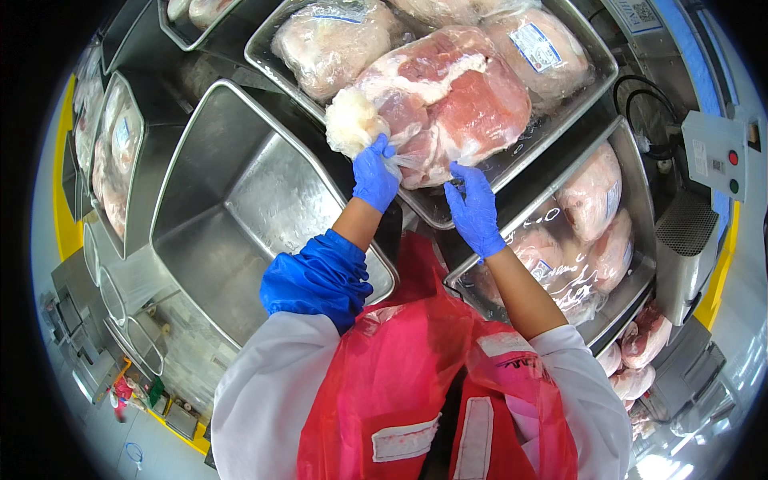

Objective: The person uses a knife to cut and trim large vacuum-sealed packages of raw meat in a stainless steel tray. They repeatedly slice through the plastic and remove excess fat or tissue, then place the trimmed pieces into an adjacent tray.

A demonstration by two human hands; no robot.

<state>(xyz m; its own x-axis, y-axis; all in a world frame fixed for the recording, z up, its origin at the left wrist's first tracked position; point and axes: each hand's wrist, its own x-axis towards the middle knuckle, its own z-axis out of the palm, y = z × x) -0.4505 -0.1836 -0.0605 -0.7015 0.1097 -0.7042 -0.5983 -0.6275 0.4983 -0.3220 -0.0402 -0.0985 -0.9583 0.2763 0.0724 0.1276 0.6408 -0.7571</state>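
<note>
A large piece of red meat with white fat [480, 96] lies in plastic in the upper steel tray [600, 56], with a pale, bunched mass [352, 120] at its left end. My left hand [374, 178], blue-gloved, grips the gathered plastic just below that mass. My blue-gloved right hand [474, 210] is at the meat's lower edge, thumb and forefinger apart, fingertips close to or touching it; I see nothing held in it. Other wrapped pale pieces [324, 44] with labels sit behind the meat in the same tray.
A bare steel bin [196, 224] stands at left, trays of wrapped meat [120, 160] beyond it. At right are another filled tray [636, 184], a control box [714, 156] with black cables and unwrapped-looking meat [640, 336] lower down. A distant red-and-green shape [124, 392] shows at lower left.
</note>
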